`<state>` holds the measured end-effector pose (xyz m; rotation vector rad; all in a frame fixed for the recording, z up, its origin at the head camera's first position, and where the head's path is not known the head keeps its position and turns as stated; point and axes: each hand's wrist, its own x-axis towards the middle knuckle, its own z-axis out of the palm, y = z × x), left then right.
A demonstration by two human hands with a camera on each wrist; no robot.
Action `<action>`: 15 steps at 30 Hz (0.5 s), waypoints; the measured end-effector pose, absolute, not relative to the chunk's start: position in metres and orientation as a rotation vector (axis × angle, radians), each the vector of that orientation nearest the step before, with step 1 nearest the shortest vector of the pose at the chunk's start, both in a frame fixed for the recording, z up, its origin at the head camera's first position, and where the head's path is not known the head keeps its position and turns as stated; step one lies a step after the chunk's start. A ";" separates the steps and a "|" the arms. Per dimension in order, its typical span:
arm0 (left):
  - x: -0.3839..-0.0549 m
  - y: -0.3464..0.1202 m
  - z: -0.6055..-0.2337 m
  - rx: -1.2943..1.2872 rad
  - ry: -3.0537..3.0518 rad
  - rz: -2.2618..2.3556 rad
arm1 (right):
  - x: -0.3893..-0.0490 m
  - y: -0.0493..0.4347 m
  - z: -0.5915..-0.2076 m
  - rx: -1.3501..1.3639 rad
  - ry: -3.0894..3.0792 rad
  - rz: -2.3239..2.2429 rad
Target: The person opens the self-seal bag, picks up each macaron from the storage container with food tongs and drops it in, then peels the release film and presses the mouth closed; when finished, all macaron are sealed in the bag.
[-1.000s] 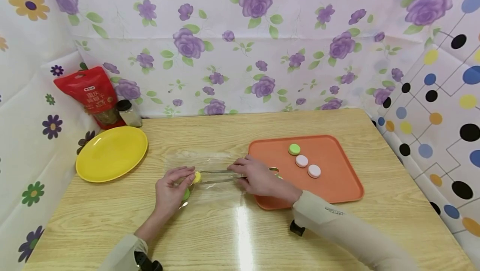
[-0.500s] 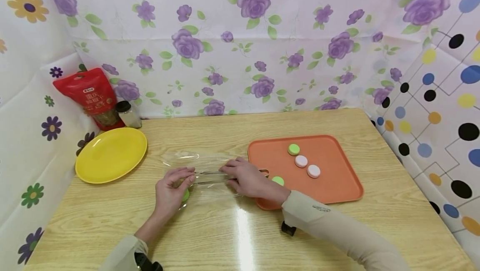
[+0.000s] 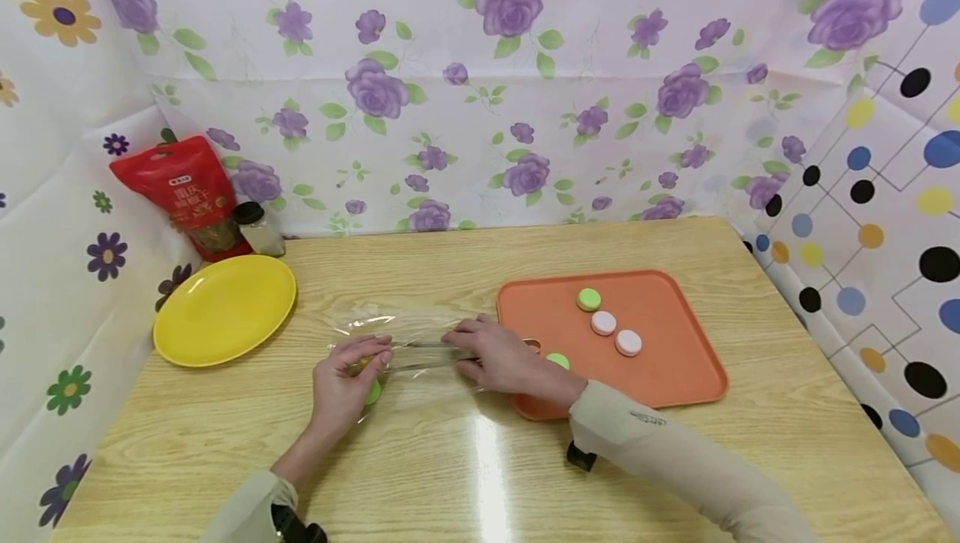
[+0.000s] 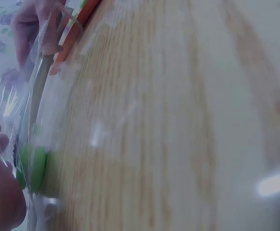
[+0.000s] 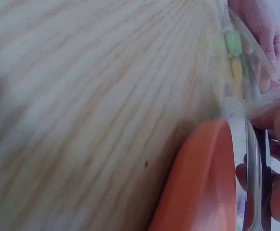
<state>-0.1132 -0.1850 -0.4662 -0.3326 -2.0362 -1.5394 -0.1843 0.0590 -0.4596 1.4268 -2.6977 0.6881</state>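
Observation:
A clear plastic bag (image 3: 431, 384) lies flat on the table, its left part pinched between the thumb and fingers of my left hand (image 3: 337, 390). A green macaron (image 3: 372, 394) is inside it, just below those fingers. Next to the green one, the right wrist view shows a yellow macaron (image 5: 236, 72), mostly hidden by the left hand in the head view. My right hand (image 3: 504, 359) grips metal tongs (image 3: 422, 367) near the bag's right end. Their arms reach left into the bag; their looped rear end sticks out over the orange tray (image 3: 675, 389).
On the tray sit two green macarons (image 3: 588, 299) and two pale pink macarons (image 3: 628, 343). A yellow plate (image 3: 225, 309) lies at the left, with a red food pouch (image 3: 183, 193) and a black-capped jar (image 3: 259, 230) behind it. Patterned cloth walls border the table.
My right hand and the tongs have slid left, then slightly back right. The yellow macaron, earlier visible at my left fingertips, is now mostly covered by them. My left hand has barely moved.

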 end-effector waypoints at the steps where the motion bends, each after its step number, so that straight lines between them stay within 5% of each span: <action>1: -0.113 -0.185 -0.466 -0.335 -2.037 -1.534 | -0.184 0.063 -0.458 1.428 -2.696 0.697; 15: -0.112 -0.186 -0.468 -0.332 -2.043 -1.521 | -0.157 0.161 -0.443 1.343 -2.661 0.854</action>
